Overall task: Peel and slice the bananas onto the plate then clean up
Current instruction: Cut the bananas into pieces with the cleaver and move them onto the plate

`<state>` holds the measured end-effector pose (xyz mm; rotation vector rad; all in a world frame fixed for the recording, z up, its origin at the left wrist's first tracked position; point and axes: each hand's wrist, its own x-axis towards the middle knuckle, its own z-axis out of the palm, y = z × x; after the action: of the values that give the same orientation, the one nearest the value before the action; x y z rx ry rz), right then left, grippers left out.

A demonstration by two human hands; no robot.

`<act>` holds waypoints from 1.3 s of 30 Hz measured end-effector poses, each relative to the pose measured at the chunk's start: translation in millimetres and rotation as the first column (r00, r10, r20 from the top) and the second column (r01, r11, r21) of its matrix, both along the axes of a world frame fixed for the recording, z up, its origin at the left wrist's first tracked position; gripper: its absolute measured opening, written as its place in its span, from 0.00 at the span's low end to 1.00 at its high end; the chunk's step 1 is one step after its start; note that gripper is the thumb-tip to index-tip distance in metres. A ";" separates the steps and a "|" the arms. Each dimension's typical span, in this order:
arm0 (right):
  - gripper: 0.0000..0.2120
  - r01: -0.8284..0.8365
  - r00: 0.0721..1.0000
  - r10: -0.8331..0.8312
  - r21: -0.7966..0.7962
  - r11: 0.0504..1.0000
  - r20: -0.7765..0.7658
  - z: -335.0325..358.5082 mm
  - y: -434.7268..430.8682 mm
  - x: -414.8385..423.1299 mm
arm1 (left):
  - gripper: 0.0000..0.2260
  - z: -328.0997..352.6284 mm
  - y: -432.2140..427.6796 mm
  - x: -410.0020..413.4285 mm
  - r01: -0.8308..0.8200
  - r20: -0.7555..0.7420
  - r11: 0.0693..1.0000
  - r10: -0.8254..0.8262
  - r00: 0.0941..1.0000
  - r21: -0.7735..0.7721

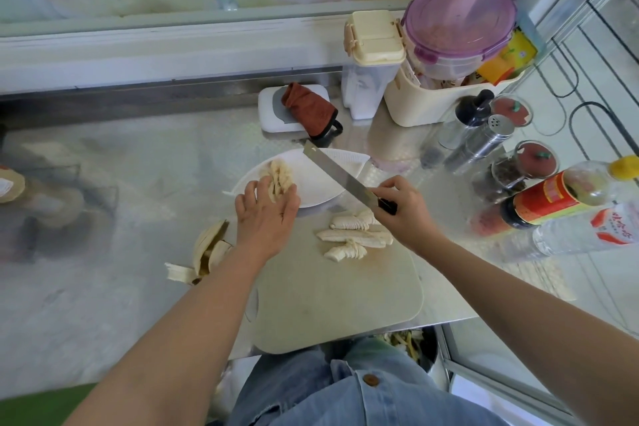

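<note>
Just beyond the cutting board (339,304), my left hand (268,214) holds banana slices (280,180) over the plate (321,190). My right hand (403,214) grips the knife (340,176) above the board's far edge. Cut pieces (356,235) lie on the board, and the peel (207,252) lies to its left.

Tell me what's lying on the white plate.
A row of banana slices lies on the plate, gripped at its near end by the left hand, which covers the plate's near rim. The knife blade hangs above it.
</note>
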<state>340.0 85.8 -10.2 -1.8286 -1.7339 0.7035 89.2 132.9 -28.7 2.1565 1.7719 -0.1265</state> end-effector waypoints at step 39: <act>0.08 0.077 0.787 -0.385 -0.542 0.837 -0.482 24.5 44.6 -45.0 | 0.31 30.9 28.8 -1.2 -0.157 0.612 0.607 0.791 0.025 -0.779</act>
<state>295.1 130.3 14.3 -1.8253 -0.9404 1.5221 88.0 161.7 2.2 0.5885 1.2684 0.7190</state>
